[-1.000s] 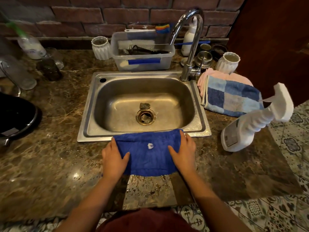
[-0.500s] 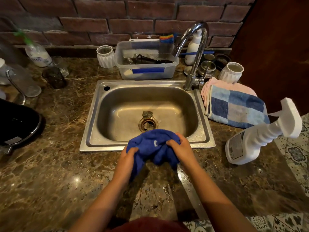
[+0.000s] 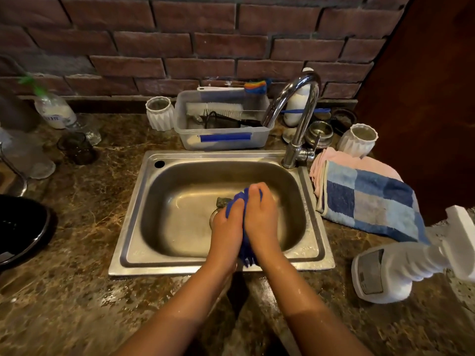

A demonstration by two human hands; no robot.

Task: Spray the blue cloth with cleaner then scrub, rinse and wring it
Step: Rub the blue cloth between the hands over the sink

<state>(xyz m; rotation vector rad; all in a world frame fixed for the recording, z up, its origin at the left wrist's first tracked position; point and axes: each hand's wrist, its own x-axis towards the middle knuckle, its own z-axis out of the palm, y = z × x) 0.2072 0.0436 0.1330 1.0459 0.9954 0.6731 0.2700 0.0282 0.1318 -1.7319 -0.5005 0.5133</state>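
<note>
The blue cloth (image 3: 247,254) is bunched up between my two hands over the steel sink (image 3: 180,263). My left hand (image 3: 227,224) and my right hand (image 3: 261,214) press together around it, so only small folds show at the top and bottom. The white spray bottle of cleaner (image 3: 401,268) lies on its side on the counter to the right. The tap (image 3: 298,119) arches over the back right of the basin; no water runs from it.
A checked blue towel (image 3: 370,204) on pink cloths lies right of the sink. Behind the sink stand a clear tub of brushes (image 3: 223,137) and two white ribbed cups (image 3: 160,113). Glassware and a black pan (image 3: 23,227) sit to the left. The brown stone counter in front is wet.
The cloth lay flat on the counter edge, then my hands gathered it up and carried it forward into the sink, squeezing it between them.
</note>
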